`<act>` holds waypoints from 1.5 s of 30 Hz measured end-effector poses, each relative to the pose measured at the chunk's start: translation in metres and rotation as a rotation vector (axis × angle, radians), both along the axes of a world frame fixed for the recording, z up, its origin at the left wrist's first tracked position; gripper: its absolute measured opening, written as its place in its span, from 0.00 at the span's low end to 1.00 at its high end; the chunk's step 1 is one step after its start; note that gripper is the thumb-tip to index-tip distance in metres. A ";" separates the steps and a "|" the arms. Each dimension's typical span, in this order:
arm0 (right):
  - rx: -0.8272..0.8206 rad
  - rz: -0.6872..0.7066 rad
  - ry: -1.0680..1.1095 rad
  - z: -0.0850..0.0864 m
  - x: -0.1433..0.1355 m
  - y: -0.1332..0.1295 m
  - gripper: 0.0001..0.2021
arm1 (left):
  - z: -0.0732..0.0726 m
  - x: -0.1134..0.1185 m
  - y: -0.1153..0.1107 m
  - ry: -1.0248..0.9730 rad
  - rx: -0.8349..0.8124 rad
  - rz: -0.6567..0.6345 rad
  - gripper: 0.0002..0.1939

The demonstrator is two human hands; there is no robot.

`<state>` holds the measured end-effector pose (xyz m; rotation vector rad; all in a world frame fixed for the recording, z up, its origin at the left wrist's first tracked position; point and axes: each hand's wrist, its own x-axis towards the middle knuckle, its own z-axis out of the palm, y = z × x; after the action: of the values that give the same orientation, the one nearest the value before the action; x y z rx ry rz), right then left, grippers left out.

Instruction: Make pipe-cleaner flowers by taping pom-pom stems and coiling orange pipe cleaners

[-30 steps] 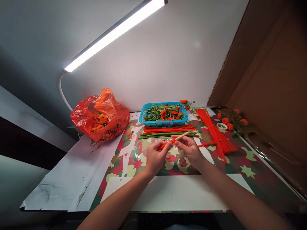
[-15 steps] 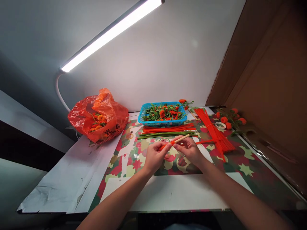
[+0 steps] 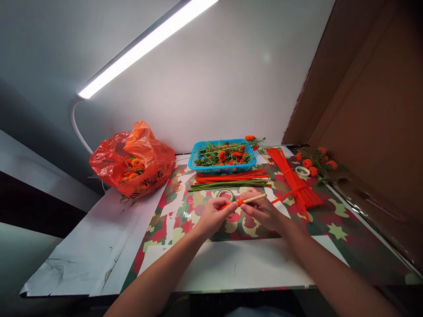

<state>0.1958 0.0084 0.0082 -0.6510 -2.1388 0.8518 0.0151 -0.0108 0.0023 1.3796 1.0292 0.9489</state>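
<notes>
Over the middle of the table, my left hand [image 3: 214, 216] is closed, pinching a thin wooden stick [image 3: 256, 198] with an orange pipe cleaner [image 3: 240, 203] coiled around it. The bare end of the stick points right and slightly up. My right hand [image 3: 266, 215] is closed too, thumb and fingers on the pipe cleaner beside the coil. Its loose tail [image 3: 280, 196] runs out past the right hand toward a red-orange bundle. Part of the coil is hidden by my left fingers. Just behind the hands lies a roll of green tape [image 3: 226, 195].
A blue basket [image 3: 222, 169] holds orange fuzzy flowers with green stems. In front lie red pipe cleaners [image 3: 231, 177] and green ones [image 3: 228, 185]. A pipe-cleaner bundle [image 3: 295, 180], white tape roll [image 3: 302, 171] and flowers [image 3: 312, 167] are right; a red plastic bag [image 3: 109, 163] stands left.
The stick has tilted closer to level, and its bare end sits slightly lower and further right. My right hand has shifted a little around the coil. The whole view has moved slightly.
</notes>
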 end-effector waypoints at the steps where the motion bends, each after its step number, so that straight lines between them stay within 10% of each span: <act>1: -0.008 0.002 0.014 0.000 -0.001 -0.001 0.19 | -0.001 0.000 0.000 -0.012 -0.017 -0.010 0.25; 19: -0.085 -0.105 0.292 0.003 -0.005 -0.006 0.08 | -0.010 -0.003 0.004 -0.195 -0.301 -0.136 0.28; 45: -0.154 -0.093 0.097 0.009 -0.001 -0.007 0.09 | 0.011 -0.002 0.000 -0.043 -0.161 -0.069 0.27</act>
<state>0.1943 0.0018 0.0171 -0.7656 -1.9549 0.9835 0.0132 -0.0103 0.0132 1.2483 0.9965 0.8234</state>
